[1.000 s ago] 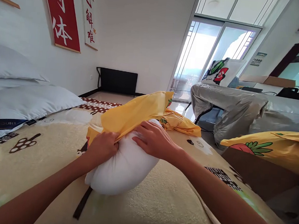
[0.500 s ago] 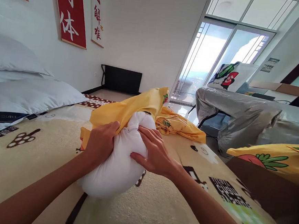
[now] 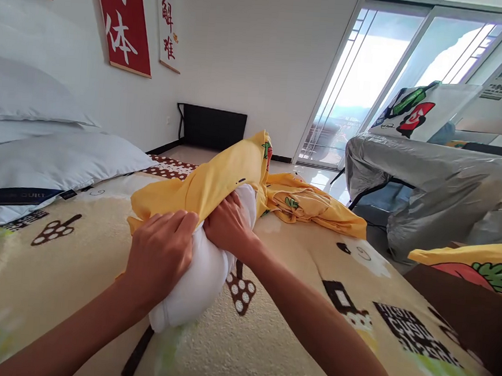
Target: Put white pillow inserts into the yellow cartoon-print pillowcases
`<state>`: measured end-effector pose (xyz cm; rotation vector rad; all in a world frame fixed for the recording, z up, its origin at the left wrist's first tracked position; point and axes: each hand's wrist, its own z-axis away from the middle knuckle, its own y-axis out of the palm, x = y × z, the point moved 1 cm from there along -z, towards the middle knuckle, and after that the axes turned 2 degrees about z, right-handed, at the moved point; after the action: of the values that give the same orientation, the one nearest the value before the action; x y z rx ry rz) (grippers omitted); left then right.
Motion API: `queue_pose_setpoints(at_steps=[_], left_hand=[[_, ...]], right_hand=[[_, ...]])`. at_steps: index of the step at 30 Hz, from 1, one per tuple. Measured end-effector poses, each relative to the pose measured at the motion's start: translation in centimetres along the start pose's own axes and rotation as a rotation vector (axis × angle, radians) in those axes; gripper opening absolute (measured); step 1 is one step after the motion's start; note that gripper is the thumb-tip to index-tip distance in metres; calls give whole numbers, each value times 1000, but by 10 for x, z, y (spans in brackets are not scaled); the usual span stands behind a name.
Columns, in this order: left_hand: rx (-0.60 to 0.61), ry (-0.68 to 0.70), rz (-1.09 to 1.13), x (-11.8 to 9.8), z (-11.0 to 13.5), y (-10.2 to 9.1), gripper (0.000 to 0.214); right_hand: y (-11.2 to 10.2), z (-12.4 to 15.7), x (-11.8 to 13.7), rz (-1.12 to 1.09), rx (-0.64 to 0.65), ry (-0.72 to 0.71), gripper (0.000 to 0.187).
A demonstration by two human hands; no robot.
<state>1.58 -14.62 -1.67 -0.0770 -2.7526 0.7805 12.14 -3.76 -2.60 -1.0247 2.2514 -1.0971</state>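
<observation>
A white pillow [image 3: 198, 279] lies on the bed, its far end covered by a yellow printed pillowcase [image 3: 210, 187]. My left hand [image 3: 158, 256] is closed on the near edge of the pillowcase, over the pillow. My right hand [image 3: 229, 224] is pressed into the pillow at the pillowcase's opening, fingers curled and partly hidden by the cloth. The rest of the yellow cloth trails to the right across the bed.
The bed has a beige patterned blanket [image 3: 292, 330]. Two white pillows [image 3: 48, 160] are stacked at the left by the wall. A silver-covered table [image 3: 443, 180] stands at the right before glass doors. Another yellow cushion [image 3: 475, 266] lies at the right edge.
My right hand moved from the pillow's side up into the pillowcase opening. The left hand slid toward me with the cloth edge. More of the pillow is now covered by yellow cloth.
</observation>
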Motion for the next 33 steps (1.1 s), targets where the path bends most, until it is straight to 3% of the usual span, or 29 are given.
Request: queue_pose_setpoints(at_steps=[5, 9, 13, 15, 17, 19, 23, 25, 28, 33], left_hand=[[-85, 72, -44, -9, -27, -6, 22], [-305, 251, -87, -10, -57, -24, 21], [-555, 334, -133, 15, -77, -42, 23], [-576, 305, -167, 32, -79, -41, 23], [-464, 212, -184, 46, -77, -31, 23], [-247, 74, -144, 52, -72, -14, 25], [272, -150, 173, 43, -61, 29, 20], [406, -208, 342, 37, -56, 46, 19], [386, -263, 468, 34, -50, 64, 18], [230, -331, 646, 38, -46, 80, 19]], right_hand=[[-18, 0, -16, -28, -189, 197, 30], [-54, 8, -22, -62, -376, 319, 25], [-97, 9, -10, 37, -628, 342, 27], [-108, 11, 1, 123, -725, 308, 29], [-107, 16, 10, 199, -763, 256, 28], [-96, 25, 16, 260, -743, 211, 27], [-63, 51, 9, 287, -636, 226, 30], [-54, 64, 2, 249, -580, 231, 31], [-52, 77, 7, 244, -509, 135, 34], [-39, 82, 58, 311, -408, -138, 37]])
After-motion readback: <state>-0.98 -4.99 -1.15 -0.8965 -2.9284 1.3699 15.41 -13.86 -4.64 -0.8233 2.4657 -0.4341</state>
